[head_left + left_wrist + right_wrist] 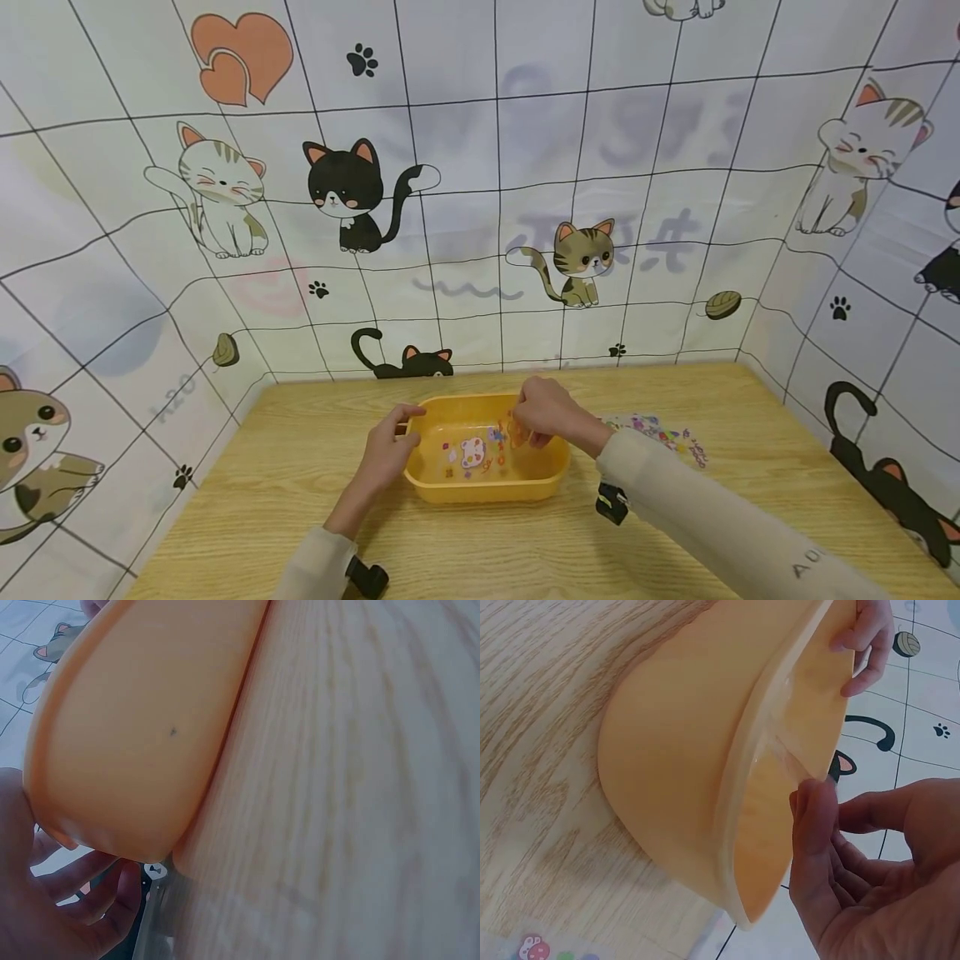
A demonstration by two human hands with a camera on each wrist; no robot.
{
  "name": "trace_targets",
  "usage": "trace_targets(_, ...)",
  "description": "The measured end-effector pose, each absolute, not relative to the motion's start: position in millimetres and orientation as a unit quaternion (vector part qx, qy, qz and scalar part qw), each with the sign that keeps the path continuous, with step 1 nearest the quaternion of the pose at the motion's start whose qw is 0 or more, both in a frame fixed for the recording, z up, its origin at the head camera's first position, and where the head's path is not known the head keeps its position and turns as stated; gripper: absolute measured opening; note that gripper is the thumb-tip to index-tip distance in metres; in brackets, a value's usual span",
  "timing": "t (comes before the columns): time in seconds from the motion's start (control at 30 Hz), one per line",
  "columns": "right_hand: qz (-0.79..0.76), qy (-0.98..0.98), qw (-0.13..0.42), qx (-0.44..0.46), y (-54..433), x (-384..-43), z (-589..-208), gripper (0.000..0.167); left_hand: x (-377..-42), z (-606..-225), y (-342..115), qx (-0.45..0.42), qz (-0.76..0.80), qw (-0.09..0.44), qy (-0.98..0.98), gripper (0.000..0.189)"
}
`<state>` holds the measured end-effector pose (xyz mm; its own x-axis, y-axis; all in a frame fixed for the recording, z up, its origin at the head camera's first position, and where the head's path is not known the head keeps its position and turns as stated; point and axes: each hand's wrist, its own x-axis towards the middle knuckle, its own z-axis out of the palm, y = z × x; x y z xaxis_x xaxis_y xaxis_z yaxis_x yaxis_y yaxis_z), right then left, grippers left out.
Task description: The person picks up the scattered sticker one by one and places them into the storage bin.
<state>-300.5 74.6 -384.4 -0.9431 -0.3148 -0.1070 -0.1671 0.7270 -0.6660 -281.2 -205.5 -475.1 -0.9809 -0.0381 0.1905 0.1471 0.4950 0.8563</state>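
Note:
A yellow plastic basin (487,493) stands on the wooden table. My left hand (388,446) grips its left end, thumb over the rim and fingers curled around the outside wall (142,735). Over the basin's right part, my right hand (546,408) pinches a clear film (789,759) between thumb and forefinger. That film reaches down into the basin in the right wrist view. Small colourful stickers, among them a white bear face (472,452), show inside the basin. The film's lower end is hard to make out.
A clear sheet of colourful stickers (660,432) lies on the table (300,467) to the right, partly behind my right sleeve. A cloth with cat prints (465,200) stands up along the table's back and sides.

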Motion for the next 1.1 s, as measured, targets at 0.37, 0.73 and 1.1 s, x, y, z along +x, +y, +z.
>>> trace_targets(0.37, -0.317, 0.935, 0.093, -0.131, 70, -305, -386, 0.007, -281, -476, -206, -0.031, -0.499, 0.095, -0.861, 0.038)
trace_targets(0.73, -0.271, 0.951, 0.106, -0.107, 66, -310, -386, 0.028, -282, -477, -206, -0.031, -0.5, 0.092, -0.861, 0.037)
trace_targets(1.1, -0.224, 0.961, 0.12, -0.107, 63, -318, -383, 0.028, -282, -477, -207, -0.032, -0.497, 0.095, -0.862, 0.037)
